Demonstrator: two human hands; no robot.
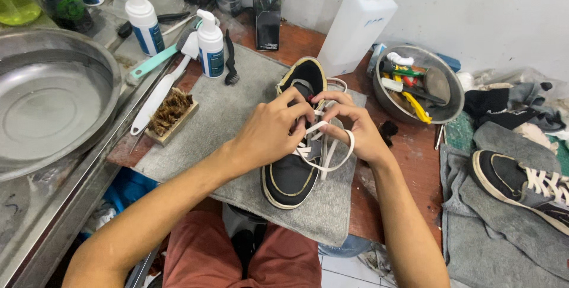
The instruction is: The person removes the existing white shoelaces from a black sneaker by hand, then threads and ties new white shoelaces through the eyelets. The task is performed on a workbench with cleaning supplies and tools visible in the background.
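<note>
A black sneaker [291,175] with a cream sole lies on a grey mat [228,119], toe towards me. Both my hands sit over its lace area. My left hand [269,131] pinches the white shoelace [332,152] near the eyelets. My right hand [352,125] grips another stretch of the same lace, which loops down along the shoe's right side. My fingers hide the upper eyelets.
A wooden bristle brush [172,113] and a white-handled brush [155,99] lie left of the mat. Two white pump bottles [208,44] stand behind it, a tall white bottle [355,27] beyond. A metal bowl of tools [418,83] sits right; a second sneaker [524,187] rests on grey cloths. A large steel basin [50,101] is far left.
</note>
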